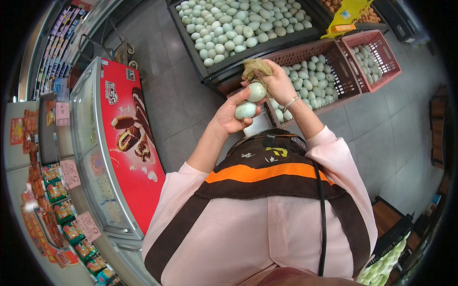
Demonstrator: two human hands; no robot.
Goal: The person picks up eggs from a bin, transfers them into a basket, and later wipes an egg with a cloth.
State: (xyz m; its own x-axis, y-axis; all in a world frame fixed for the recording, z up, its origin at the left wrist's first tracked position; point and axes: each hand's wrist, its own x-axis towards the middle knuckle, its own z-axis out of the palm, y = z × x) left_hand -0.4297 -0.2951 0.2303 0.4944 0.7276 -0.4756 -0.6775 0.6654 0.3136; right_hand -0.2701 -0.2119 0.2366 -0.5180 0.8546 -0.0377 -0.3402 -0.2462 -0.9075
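Observation:
Two pale blue-green eggs rest in my left hand (226,116): an upper egg (257,92) and a lower egg (245,110). A crumpled tan cloth (256,68) is gripped in my right hand (281,81), just above the upper egg. Whether the cloth touches that egg is hard to tell. Beyond my hands, a black display bin (247,53) is heaped with similar eggs (229,28). To the right, a brownish-pink plastic crate (349,89) holds more pale eggs (315,80), partly hidden by my right forearm.
A smaller pink crate (388,69) with eggs adjoins the larger one. Brown eggs (368,16) lie in a bin behind a yellow sign (350,14). On the left stand a red ice-cream freezer (132,150), a wheeled cart (123,53) and shelves of packaged snacks (64,211). Grey tiles (175,107) cover the floor.

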